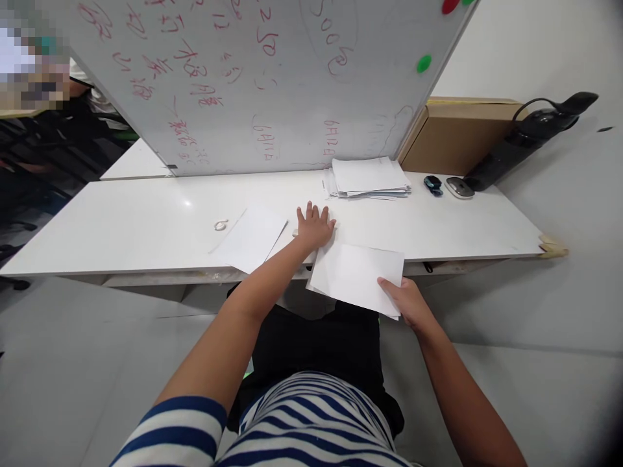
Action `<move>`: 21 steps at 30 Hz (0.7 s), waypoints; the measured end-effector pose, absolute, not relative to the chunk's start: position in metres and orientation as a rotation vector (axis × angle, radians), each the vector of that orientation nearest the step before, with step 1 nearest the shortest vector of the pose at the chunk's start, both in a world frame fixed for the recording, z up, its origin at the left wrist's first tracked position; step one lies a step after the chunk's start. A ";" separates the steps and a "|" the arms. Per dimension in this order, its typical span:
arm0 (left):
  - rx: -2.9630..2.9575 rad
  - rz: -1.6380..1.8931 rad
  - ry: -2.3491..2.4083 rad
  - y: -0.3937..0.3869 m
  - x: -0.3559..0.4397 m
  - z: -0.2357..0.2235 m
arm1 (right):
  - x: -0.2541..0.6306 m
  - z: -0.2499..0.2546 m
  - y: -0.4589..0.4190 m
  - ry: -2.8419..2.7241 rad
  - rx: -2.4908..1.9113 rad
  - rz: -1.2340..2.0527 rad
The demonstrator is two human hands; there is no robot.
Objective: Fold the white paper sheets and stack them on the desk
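My left hand (315,226) reaches over the white desk with its fingers spread, palm down. Something small and pale shows beside its wrist, too covered to name. In my right hand (409,299) are white paper sheets (357,275), pinched at their right corner with the thumb on top. Those sheets jut over the desk's front edge, their far side close to my left hand. To the left of my left forearm lie other white sheets (253,237), also reaching the front edge. A stack of paper (367,176) rests farther back, beyond my left hand.
A whiteboard (292,84) with red writing stands along the back of the desk (146,220). At the back right are a cardboard box (452,136), a black bottle (525,143), a mouse (459,188) and a dark watch (433,184). A small white coiled item (220,225) lies left.
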State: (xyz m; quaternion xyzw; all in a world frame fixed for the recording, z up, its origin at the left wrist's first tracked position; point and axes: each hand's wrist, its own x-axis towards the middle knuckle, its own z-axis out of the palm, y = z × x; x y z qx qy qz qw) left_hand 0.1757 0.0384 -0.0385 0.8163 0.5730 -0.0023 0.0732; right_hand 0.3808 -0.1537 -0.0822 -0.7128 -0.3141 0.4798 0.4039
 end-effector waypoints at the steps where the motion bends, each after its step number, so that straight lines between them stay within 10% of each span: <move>1: 2.450 -0.029 1.723 0.039 0.176 -0.038 | 0.381 -0.083 -0.154 -0.789 -1.803 1.211; 21: 2.344 0.002 1.658 0.041 0.175 -0.036 | 0.374 -0.085 -0.158 -0.768 -1.812 1.208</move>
